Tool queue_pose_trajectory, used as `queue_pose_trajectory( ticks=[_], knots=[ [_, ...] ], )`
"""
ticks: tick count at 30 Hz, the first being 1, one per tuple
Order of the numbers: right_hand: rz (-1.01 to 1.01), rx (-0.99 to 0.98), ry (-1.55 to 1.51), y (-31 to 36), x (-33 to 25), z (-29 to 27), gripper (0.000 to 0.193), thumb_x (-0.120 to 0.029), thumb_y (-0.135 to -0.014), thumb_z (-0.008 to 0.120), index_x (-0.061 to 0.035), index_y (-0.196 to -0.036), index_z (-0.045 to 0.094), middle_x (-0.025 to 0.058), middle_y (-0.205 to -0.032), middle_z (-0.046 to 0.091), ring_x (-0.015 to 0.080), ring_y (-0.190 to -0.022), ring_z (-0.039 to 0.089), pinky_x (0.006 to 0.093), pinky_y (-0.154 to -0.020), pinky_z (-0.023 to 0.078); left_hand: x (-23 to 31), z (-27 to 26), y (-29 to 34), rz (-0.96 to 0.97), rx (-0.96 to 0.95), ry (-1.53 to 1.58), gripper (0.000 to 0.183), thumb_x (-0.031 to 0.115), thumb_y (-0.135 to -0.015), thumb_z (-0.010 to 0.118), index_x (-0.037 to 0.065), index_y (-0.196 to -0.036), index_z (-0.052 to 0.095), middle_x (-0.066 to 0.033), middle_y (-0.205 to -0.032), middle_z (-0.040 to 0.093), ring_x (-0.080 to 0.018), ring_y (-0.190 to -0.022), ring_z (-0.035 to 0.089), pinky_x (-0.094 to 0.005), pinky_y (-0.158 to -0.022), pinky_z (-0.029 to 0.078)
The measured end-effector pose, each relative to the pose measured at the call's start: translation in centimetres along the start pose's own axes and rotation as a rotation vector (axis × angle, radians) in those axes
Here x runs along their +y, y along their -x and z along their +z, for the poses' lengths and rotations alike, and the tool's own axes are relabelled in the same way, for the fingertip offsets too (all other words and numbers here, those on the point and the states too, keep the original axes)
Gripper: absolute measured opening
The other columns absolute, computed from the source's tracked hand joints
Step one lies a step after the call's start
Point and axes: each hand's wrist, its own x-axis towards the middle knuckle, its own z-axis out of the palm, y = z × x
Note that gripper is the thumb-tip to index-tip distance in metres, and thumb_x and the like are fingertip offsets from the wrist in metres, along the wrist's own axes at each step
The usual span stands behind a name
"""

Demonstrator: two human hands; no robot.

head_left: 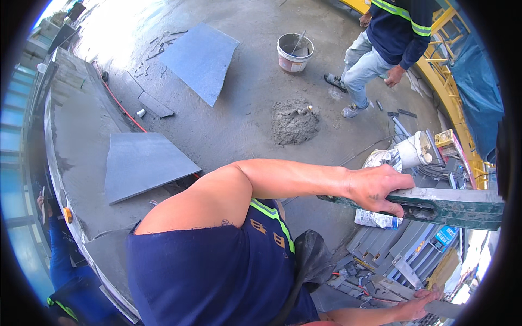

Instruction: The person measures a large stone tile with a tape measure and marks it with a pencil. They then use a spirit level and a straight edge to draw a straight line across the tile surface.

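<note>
left hand (378,187) clamped on that green level (467,213), right of frame; probably stiff, lightish, best held by the slot (421,211); right hand's (417,306) grip, can't tell

Left hand (376,187) gripping green bar (465,211); mortar heap (295,122) near bucket (293,64) (stick (297,43) inside), co-worker (399,24) standing nearby

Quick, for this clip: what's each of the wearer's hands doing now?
Left hand: closed, holding the long green bar.
Right hand: beside a grey bar; grip cannot be told.
</note>
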Motion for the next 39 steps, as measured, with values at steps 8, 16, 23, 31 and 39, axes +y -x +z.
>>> queue_pose_trajectory(
  ticks=[8, 16, 23, 31, 39],
  knots=[
    [-0.124, -0.536, -0.815, 1.6, -21.0, 12.3, 0.063, -0.044, -0.096, 0.054, 0.006, -0.133, 0.045, 0.0077, -0.09, 0.055, 0.0084, -0.066, 0.034, 0.0215, -0.06, 0.028, 4.7, -14.4, 10.1, -0.038, 0.138, -0.305, 0.051, 0.027, -0.075, 0.081, 0.001, -0.11, 0.055, -0.0149, -0.087, 0.062, -0.0348, -0.078, 0.063, -0.0407, -0.065, 0.05],
    [-0.212, -1.03, -1.104, 11.3, -35.6, 26.1, 0.069, -0.042, -0.092, 0.06, 0.0064, -0.136, 0.041, 0.0131, -0.101, 0.06, 0.0098, -0.066, 0.04, 0.0213, -0.062, 0.035, 8.5, -30.9, 20.5, -0.024, 0.261, -0.611, 0.046, 0.027, -0.075, 0.08, 0.002, -0.106, 0.057, -0.0092, -0.075, 0.054, -0.029, -0.066, 0.057, -0.0396, -0.059, 0.045],
    [-0.139, -0.621, -1.085, 17.7, -43.0, 35.6, 0.047, -0.026, -0.091, 0.066, 0.0031, -0.127, 0.054, 0.0178, -0.109, 0.064, 0.0173, -0.076, 0.057, 0.0278, -0.064, 0.046, 7.1, -39.6, 23.3, -0.022, 0.366, -0.713, 0.045, 0.029, -0.075, 0.08, 0.003, -0.105, 0.057, -0.0088, -0.074, 0.051, -0.0286, -0.065, 0.055, -0.0388, -0.058, 0.044],
    [-0.176, -0.693, -1.011, 23.6, -50.7, 45.5, 0.04, -0.017, -0.088, 0.071, 0.0134, -0.111, 0.06, 0.016, -0.108, 0.067, 0.0253, -0.093, 0.067, 0.0356, -0.084, 0.055, 3.3, -50.5, 23.4, -0.216, 0.302, -0.653, 0.079, 0.036, -0.076, 0.078, 0.006, -0.139, 0.042, -0.0188, -0.122, 0.051, -0.0352, -0.109, 0.053, -0.0409, -0.09, 0.048],
    [-0.572, -0.63, -0.615, 33.6, -56.5, 57.5, 0.03, -0.006, -0.081, 0.076, 0.0076, -0.106, 0.064, 0.009, -0.098, 0.07, 0.0123, -0.08, 0.062, 0.0247, -0.073, 0.049, 2.6, -69.0, 31.3, -0.533, 0.708, -0.849, 0.049, 0.023, -0.085, 0.072, 0.001, -0.125, 0.054, -0.0169, -0.112, 0.058, -0.0277, -0.102, 0.061, -0.0377, -0.084, 0.052]
  ],
)
